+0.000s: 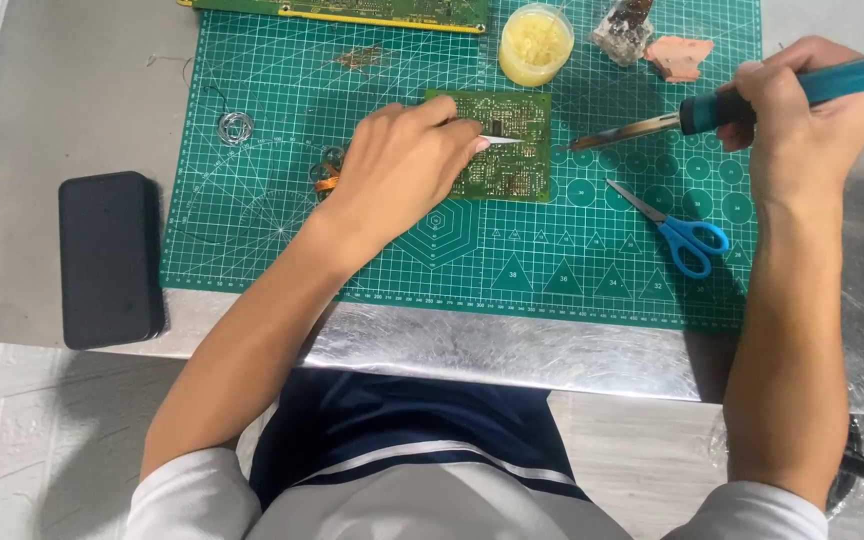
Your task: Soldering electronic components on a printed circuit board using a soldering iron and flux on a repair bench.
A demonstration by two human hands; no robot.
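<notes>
Fingers, left hand (402, 165): pinched on slim metal tweezers (500, 140), whose tips rest over the small circuit board (504, 148).
Fingers, right hand (802, 130): wrapped tight round the blue handle of a soldering iron (752, 100); its metal tip hangs just right of the board, seemingly not touching it.
Worktop (552, 350): shiny metal sheet, running below and to both sides of the two hands.
Cutting mat (512, 260): green, gridded, lying under both hands.
Phone (110, 258): dark slab, well left of the left fingers, off the mat.
Long circuit board (352, 10): at the far edge, beyond the left fingers.
Scissors (677, 228): blue-handled, below the iron's tip, near the right wrist.
Flux tub (536, 42): round, yellowish paste, beyond the board, between the hands.
Solder coil (236, 127): small wire loop, left of the left hand.
</notes>
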